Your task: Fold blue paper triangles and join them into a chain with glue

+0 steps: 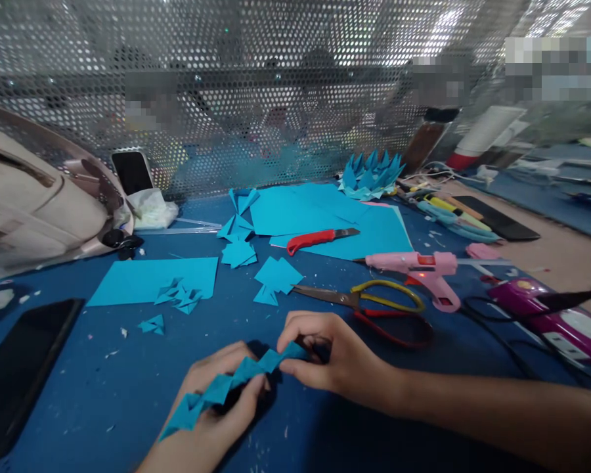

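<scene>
A zigzag strip of linked folded blue paper pieces [217, 389] runs slantwise across both hands at the front of the table. My left hand [211, 407] is closed round its middle, the thumb pressing from the near side and the tail lying over the wrist. Thumb and fingers of my right hand [325, 351] pinch the strip's far right end. Just beyond the right hand lie scissors [357, 299] with one yellow and one red handle. Small folded blue pieces [180, 295] rest on and beside a blue paper sheet [128, 279] at the left.
Farther back are blue sheets [300, 210], a red-handled knife [320, 241] and a spiky blue paper ring [371, 177]. A pink glue gun [426, 266] lies at right, near a purple device [551, 318]. A black phone [27, 368] and pale bag [34, 197] stand left; a perforated metal panel [276, 118] borders the back.
</scene>
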A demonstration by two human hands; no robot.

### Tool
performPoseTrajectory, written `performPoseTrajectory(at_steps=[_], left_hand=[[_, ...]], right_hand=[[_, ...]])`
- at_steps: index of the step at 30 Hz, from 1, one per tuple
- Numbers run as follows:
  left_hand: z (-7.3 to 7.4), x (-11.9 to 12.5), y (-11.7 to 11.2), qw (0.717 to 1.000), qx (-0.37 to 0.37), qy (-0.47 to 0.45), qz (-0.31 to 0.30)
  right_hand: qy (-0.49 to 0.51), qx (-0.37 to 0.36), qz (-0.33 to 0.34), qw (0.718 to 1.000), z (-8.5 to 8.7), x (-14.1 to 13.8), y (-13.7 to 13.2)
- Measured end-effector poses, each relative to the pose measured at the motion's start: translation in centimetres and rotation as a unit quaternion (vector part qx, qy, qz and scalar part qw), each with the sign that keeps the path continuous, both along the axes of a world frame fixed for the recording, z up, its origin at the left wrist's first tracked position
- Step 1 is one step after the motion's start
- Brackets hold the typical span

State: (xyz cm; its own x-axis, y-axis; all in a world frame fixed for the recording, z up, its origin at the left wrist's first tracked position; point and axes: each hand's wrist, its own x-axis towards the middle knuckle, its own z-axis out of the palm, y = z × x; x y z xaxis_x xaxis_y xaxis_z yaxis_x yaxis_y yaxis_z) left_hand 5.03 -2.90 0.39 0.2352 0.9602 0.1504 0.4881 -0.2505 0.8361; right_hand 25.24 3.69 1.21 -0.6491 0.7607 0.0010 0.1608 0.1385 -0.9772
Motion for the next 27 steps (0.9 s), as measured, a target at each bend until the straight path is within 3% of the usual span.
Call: performPoseTrajectory(at_steps=[8, 14, 27], left_hand=[[-0.66, 0.09, -0.11, 0.998, -0.012, -0.014, -0.067], [-0.61, 0.47, -0.25, 0.997, -0.021, -0.045, -0.051], [-0.66, 0.4, -0.31, 0.997, -0.026, -0.015, -0.07]], right_hand=[[-0.001, 0.026, 0.016, 1.0, -0.11, 0.21, -0.06], [-0.003, 0.028, 0.029, 0.999, -0.15, 0.21, 0.02], [-0.004, 0.037, 0.036, 0.999, 0.15, 0.17, -0.03]])
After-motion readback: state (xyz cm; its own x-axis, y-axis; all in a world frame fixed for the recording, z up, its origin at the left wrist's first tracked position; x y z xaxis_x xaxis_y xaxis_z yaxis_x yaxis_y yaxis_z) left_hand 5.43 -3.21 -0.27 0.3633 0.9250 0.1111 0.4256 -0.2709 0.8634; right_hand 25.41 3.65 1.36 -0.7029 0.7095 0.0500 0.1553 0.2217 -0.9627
